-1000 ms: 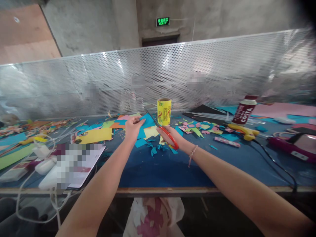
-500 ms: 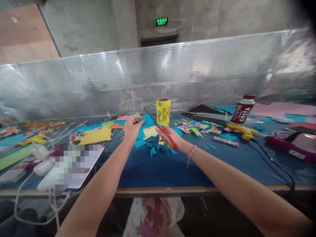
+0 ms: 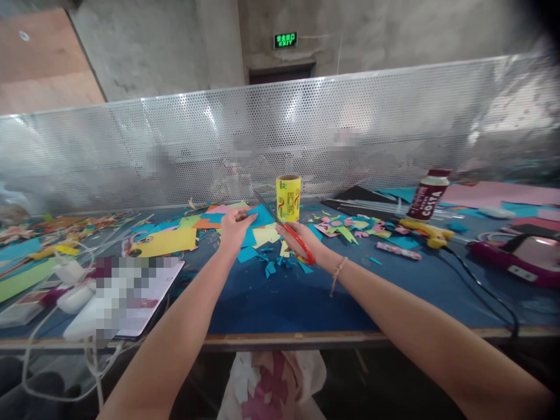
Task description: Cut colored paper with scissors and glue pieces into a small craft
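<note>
My left hand (image 3: pixel 235 226) pinches a piece of blue paper (image 3: pixel 262 216) between thumb and fingers, over the scraps on the table. My right hand (image 3: pixel 306 238) is closed on scissors with red handles (image 3: pixel 308 254); the blades point up and to the left, beside the paper's right edge. Whether the blades touch the paper I cannot tell. Just behind the scissors a yellow printed roll (image 3: pixel 288 198) stands upright. Small cut blue scraps (image 3: pixel 270 267) and a pale yellow sheet (image 3: pixel 265 234) lie below and between my hands.
To the left are a yellow sheet (image 3: pixel 168 242) and a tablet-like screen (image 3: pixel 153 300) with white cables. At right lie pink and green cuttings (image 3: pixel 356 226), a yellow glue gun (image 3: pixel 431 234), a maroon bottle (image 3: pixel 429 195) and a purple case (image 3: pixel 511 259). A perforated metal screen (image 3: pixel 184 151) backs the table.
The view has shifted very slightly. Both hands, the blue paper and the scissors stay in nearly the same places.
</note>
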Demonstrator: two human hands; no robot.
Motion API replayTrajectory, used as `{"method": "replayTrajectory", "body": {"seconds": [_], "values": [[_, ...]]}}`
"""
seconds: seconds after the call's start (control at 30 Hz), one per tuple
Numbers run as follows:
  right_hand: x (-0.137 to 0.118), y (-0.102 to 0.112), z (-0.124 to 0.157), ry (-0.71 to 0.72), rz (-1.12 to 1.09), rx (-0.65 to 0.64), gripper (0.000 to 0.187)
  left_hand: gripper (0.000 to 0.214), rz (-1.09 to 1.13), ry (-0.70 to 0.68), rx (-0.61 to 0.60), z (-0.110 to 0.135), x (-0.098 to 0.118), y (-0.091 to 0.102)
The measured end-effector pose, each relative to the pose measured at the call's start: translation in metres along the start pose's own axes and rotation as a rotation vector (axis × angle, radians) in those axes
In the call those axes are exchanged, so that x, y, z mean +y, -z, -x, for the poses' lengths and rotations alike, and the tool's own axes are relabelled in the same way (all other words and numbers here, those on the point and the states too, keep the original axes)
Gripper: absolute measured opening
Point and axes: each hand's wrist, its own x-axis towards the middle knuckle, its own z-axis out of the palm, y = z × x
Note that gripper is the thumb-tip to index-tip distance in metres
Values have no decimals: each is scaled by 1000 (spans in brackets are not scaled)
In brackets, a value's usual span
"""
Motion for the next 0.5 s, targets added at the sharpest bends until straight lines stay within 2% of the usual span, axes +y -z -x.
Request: {"method": "replayTrajectory", "body": {"seconds": [0.1, 0.23, 0.37, 0.43, 0.5], "values": [[-3, 7, -3, -4, 96, 28, 35, 28, 11, 4, 0, 1, 0, 0], [4, 24, -10, 91, 542, 164, 38, 30, 37, 28, -6, 1, -4, 0], [21, 34, -14, 16, 814, 129, 36, 30, 66, 84, -1, -1, -13, -1], [29, 35, -12, 37, 874, 95, 31, 27, 69, 90, -4, -2, -17, -2], [33, 34, -10, 91, 917, 114, 31, 25, 67, 92, -23, -3, -18, -3]]}}
